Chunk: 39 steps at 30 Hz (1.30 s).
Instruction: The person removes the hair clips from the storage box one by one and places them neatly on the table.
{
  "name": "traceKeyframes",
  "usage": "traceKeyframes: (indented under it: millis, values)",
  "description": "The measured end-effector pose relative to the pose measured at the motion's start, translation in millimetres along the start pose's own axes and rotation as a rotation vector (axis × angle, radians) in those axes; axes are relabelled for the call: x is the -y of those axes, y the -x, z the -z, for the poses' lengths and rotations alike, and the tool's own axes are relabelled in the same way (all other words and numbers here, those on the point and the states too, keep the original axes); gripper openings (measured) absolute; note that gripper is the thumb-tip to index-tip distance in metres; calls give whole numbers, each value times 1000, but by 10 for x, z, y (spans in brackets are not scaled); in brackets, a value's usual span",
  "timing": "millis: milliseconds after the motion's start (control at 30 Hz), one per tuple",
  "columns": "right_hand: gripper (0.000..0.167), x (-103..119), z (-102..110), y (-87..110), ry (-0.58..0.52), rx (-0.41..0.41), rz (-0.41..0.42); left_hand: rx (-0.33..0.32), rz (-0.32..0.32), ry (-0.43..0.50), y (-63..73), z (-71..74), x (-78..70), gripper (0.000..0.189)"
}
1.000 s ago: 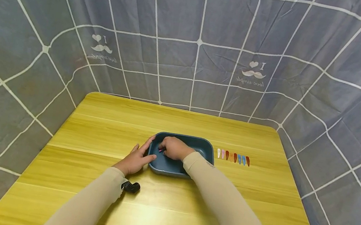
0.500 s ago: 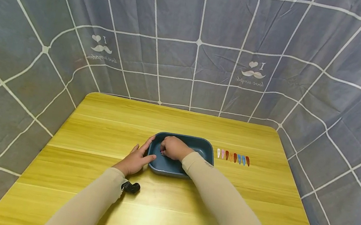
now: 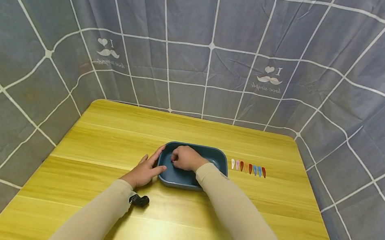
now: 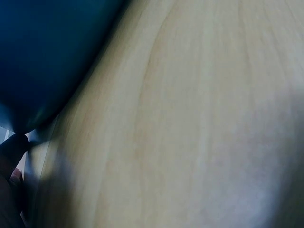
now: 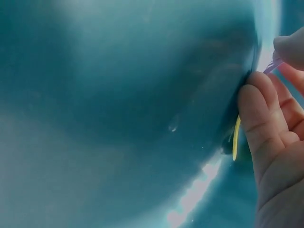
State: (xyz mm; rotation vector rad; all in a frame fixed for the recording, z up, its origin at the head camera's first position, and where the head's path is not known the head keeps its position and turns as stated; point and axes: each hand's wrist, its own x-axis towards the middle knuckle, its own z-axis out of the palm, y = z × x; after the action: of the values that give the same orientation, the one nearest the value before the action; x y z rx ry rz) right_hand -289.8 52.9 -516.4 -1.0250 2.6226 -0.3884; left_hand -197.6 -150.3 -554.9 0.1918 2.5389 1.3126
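A dark blue-green rectangular basin [image 3: 215, 156] stands on the table. My left hand [image 3: 145, 169] rests against its left end, thumb and fingers spread along the rim. Inside the basin, near that end, my right hand [image 3: 187, 158] has its fingers bent downward. In the right wrist view, its thumb and fingers pinch a thin purple-pink hair clip [image 5: 272, 65], mostly covered by the fingertips. A narrow yellow piece [image 5: 235, 140], perhaps another clip, shows beside the fingers against the basin wall; whether it is held I cannot tell.
Right of the basin lies a row of several hair clips, from a white clip [image 3: 232, 164] to a dark red clip [image 3: 264, 172]. A black wrist camera [image 3: 139, 200] sits at my left wrist. A grey checked curtain [image 3: 189, 62] surrounds the wooden table [image 3: 109, 133].
The fingers of my right hand have shifted slightly right within the basin, and less of the pink clip shows past them. My left hand has stayed in place.
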Motion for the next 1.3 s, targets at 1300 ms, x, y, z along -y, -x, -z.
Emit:
traceKeyframes:
  millis: [1300]
  values:
    - [31, -114, 168, 162, -236, -65, -52, -1, 9, 0, -3, -19, 15, 77]
